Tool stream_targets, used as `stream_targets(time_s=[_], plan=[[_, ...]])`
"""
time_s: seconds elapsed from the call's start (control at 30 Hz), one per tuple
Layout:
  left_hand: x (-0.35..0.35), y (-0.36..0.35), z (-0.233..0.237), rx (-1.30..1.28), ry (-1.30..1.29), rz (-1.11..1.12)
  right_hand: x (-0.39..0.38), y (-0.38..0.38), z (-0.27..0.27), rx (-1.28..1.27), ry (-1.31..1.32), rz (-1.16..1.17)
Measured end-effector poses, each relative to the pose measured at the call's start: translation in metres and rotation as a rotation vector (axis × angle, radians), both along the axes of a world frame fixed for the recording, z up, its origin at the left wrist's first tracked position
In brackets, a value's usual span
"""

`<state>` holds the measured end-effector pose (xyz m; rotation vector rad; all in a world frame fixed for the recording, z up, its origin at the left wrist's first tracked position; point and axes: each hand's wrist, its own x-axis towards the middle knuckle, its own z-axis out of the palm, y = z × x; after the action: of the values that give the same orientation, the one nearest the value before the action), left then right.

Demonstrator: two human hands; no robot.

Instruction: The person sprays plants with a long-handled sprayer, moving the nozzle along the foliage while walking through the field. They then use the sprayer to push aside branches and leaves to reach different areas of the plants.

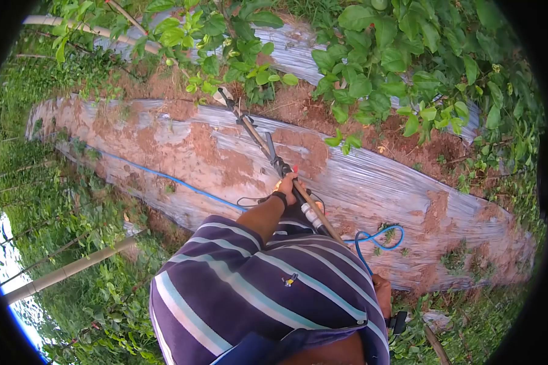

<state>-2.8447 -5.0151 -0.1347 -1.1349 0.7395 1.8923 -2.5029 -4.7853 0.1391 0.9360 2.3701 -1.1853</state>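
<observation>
The long pole (259,139) is gripped by the left hand (289,184), whose fingers are closed round the shaft about midway. Ahead of this grip the pole is carried up toward the leafy branches (225,36), with its head (225,96) at their lower edge; so forward a hold probably steadies and aims the far end. Just behind the grip a white fitting (310,214) is seen, and a blue hose (377,234) loops beyond it over the silver mulch film (371,182). The right hand (382,292) is kept well back beside the striped shirt (249,280), near a black part (399,322); whether that grip is closed cannot be told.
</observation>
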Motion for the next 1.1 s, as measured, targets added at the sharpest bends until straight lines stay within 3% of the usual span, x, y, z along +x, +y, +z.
stream_targets(time_s=[1.03, 1.1], plan=[[0.002, 0.005, -0.009, -0.062, 0.020, -0.065, 0.023, 0.013, -0.036, -0.087, -0.001, -0.040], [0.003, 0.006, -0.003, -0.086, 0.065, -0.060, 0.008, 0.011, -0.019, -0.078, -0.064, -0.048]])
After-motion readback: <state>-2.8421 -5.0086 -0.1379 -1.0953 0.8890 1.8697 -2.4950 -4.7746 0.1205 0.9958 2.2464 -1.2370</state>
